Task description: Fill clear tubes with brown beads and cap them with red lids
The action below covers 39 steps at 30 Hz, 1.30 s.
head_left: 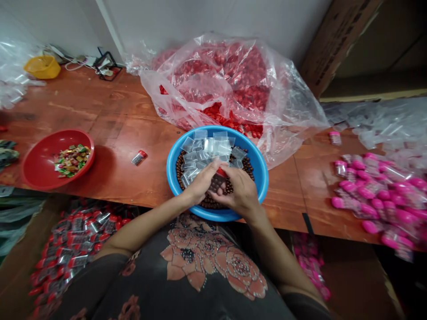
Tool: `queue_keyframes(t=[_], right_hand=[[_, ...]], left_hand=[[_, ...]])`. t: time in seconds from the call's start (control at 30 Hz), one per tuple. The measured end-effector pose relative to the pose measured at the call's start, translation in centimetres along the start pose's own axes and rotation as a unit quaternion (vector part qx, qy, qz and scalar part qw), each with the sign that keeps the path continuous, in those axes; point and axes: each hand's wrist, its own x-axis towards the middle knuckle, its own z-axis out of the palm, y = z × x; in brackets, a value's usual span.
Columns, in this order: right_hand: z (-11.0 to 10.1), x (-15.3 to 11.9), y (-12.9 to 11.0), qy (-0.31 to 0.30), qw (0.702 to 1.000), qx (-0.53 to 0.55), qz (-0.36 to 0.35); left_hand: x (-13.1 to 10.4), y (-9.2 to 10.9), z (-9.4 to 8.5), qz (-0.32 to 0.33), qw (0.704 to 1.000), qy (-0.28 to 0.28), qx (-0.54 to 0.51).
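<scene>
Both my hands meet over a blue basin (264, 178) at the table's front edge. Between them is a small clear container (217, 181) with dark balls inside and a red cap at its top. My left hand (203, 181) closes on it from the left, and my right hand (240, 189) wraps round it from the right, fingers beneath. Inside the basin, empty clear containers (213, 146) are heaped on a layer of brown balls (248, 168). Behind the basin, red caps (245, 126) spill from the mouth of a large clear plastic bag (287, 106).
On the table's left are a red bowl (36, 158) of wrapped pieces and one red-capped container (138, 157). Pink-capped containers (383, 191) pile up at right. Red-capped containers (76, 242) fill a box below left. A yellow basket (42, 66) stands at back left.
</scene>
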Motion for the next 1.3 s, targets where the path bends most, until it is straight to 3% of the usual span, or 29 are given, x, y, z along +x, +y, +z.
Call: queue_keyframes(t=[0.2,0.33,0.43,0.6,0.67,0.77,0.83,0.87,0.97,1.1,1.3], right_hand=[[0.0,0.4,-0.5,-0.021,0.998,0.058,0.007],[-1.1,0.3,1.0,-0.067,0.974,0.162,0.145],[-1.3,-0.6,2.6,-0.107,0.958,0.155,0.218],[0.0,-2.2,3.9,-0.272,0.955,0.062,0.098],[0.3,-2.2,3.7,-0.252,0.96,0.06,0.106],[-0.1,-1.1,2.6,-0.082,0.97,0.122,0.191],[-0.7,-0.1,1.5,0.009,0.951,0.2,0.236],[-1.0,0.3,0.9,0.026,0.94,0.236,0.246],[-1.3,1.3,-0.5,0.022,0.939,0.261,0.222],[-1.4,1.9,-1.4,-0.022,0.986,0.13,0.1],[-2.3,2.2,-1.6,-0.077,0.997,-0.016,0.02]], left_hand=[[0.0,-0.9,0.4,0.028,0.998,0.033,-0.051],[0.1,0.5,-0.3,0.009,0.996,0.033,-0.079],[-0.1,2.1,-1.2,0.016,0.996,0.059,-0.072],[-0.5,3.7,-1.9,0.022,0.995,0.039,-0.089],[-0.4,3.7,-1.9,0.039,0.993,0.018,-0.106],[-0.1,3.2,-1.6,0.059,0.99,-0.003,-0.131],[0.0,2.7,-1.2,0.057,0.991,-0.011,-0.12],[-0.1,2.4,-1.0,0.054,0.993,-0.015,-0.104],[-0.3,1.8,-0.2,0.044,0.998,-0.013,-0.039],[-0.4,1.4,0.4,0.018,1.0,-0.001,0.016],[-0.3,1.1,0.8,-0.003,1.0,0.014,-0.009]])
